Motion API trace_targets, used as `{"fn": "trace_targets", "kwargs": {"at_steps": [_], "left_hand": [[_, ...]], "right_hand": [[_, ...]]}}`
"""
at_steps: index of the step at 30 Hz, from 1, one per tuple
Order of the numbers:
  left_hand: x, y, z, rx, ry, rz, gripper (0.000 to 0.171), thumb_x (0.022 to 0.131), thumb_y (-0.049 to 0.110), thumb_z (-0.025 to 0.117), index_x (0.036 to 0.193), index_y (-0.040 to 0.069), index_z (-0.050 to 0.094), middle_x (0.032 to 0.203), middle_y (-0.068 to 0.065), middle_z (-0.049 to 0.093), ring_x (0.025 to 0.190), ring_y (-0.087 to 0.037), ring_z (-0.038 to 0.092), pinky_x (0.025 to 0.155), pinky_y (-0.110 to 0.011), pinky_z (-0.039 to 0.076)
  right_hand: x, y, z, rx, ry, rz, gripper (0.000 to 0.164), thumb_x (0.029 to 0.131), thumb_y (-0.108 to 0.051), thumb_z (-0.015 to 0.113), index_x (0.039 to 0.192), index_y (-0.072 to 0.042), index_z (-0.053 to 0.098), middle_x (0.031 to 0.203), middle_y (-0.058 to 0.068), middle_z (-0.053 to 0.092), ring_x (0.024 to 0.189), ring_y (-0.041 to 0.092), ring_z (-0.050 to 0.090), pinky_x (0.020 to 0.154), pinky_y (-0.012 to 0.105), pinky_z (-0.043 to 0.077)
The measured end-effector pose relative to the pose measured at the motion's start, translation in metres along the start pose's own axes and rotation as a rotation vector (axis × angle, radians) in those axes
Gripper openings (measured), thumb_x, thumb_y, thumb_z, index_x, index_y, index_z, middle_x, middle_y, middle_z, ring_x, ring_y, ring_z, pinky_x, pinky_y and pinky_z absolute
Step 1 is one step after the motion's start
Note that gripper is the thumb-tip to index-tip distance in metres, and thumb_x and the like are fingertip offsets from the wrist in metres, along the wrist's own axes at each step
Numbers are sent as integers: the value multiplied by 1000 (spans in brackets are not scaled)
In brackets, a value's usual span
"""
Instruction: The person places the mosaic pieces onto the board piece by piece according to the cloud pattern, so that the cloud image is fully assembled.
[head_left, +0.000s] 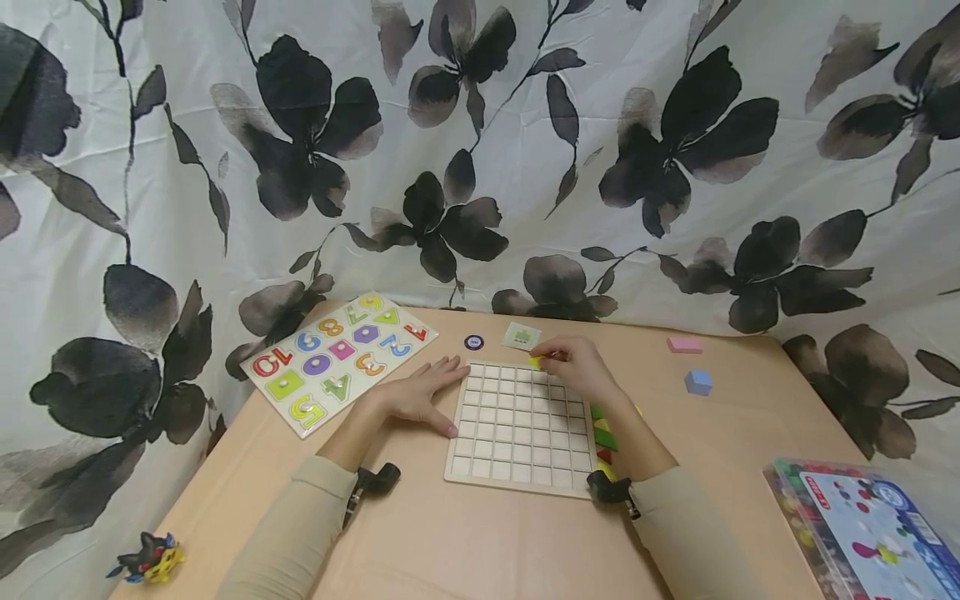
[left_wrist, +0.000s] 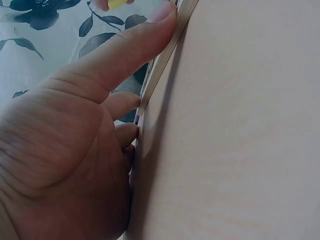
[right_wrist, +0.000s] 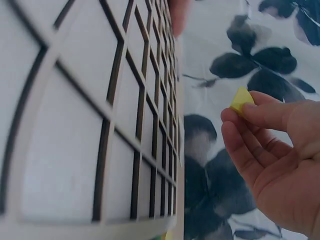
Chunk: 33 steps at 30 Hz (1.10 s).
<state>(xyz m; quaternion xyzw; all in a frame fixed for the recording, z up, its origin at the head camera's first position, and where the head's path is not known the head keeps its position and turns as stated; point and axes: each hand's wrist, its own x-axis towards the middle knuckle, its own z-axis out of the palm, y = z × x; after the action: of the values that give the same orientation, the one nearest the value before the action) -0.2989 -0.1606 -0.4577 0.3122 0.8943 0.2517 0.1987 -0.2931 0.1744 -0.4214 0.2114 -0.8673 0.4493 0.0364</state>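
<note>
A pale wooden board [head_left: 517,433] with a grid of square cells lies flat in the middle of the table. Along its left edge rests my left hand [head_left: 412,392], fingers spread and thumb at the rim; the left wrist view shows the thumb [left_wrist: 135,52] against the board's side. Above the board's far edge, my right hand [head_left: 577,371] pinches a small yellow block [right_wrist: 241,101] with a pointed top between thumb and fingertips. Green, yellow and red pieces [head_left: 604,437] lie along the board's right side, partly hidden by the right forearm.
A number-and-shape puzzle board [head_left: 347,360] lies back left. Behind the grid are a round token [head_left: 473,342] and a small card [head_left: 521,336]. A pink block [head_left: 685,345] and blue cube [head_left: 698,382] sit right, a plastic box [head_left: 870,525] front right, toy figures [head_left: 152,558] front left.
</note>
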Motion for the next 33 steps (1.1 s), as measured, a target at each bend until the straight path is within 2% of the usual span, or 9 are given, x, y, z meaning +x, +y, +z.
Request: {"fn": "trace_targets", "kwargs": {"at_steps": [7,16,24,33], "left_hand": [[0,0,0,5,-5,-7,118,77,58,85,168,22,19,177,-9,-2,163,-33,-6,132,-54,-3],[2,-1,1,-1,-3,-6,119,76,59,85,168,21,19,177,-10,-2,163,-33,-6,132,-54,-3],[2,-2,1,5,-7,-6,120,76,60,84,169,22,18,177,-10,-3,163,-32,-7,132,-53,-4],[3,-4,1,9,-15,-12,119,77,60,84,169,22,18,177,-8,-3,163,-31,-7,132,-52,-5]], "right_hand": [[18,-9,18,-115,-87,-3,16,94,-1,72,109,-5,78,106,10,75,91,21,68,81,34,59],[33,-9,33,-245,-203,-55,13,91,4,73,98,-4,81,96,8,78,89,19,70,81,36,60],[34,-8,41,-251,-267,41,11,91,0,76,95,-9,82,97,3,79,88,15,69,79,33,59],[32,-8,41,-271,-325,30,13,90,1,76,97,-7,83,99,4,79,85,11,67,78,30,58]]}}
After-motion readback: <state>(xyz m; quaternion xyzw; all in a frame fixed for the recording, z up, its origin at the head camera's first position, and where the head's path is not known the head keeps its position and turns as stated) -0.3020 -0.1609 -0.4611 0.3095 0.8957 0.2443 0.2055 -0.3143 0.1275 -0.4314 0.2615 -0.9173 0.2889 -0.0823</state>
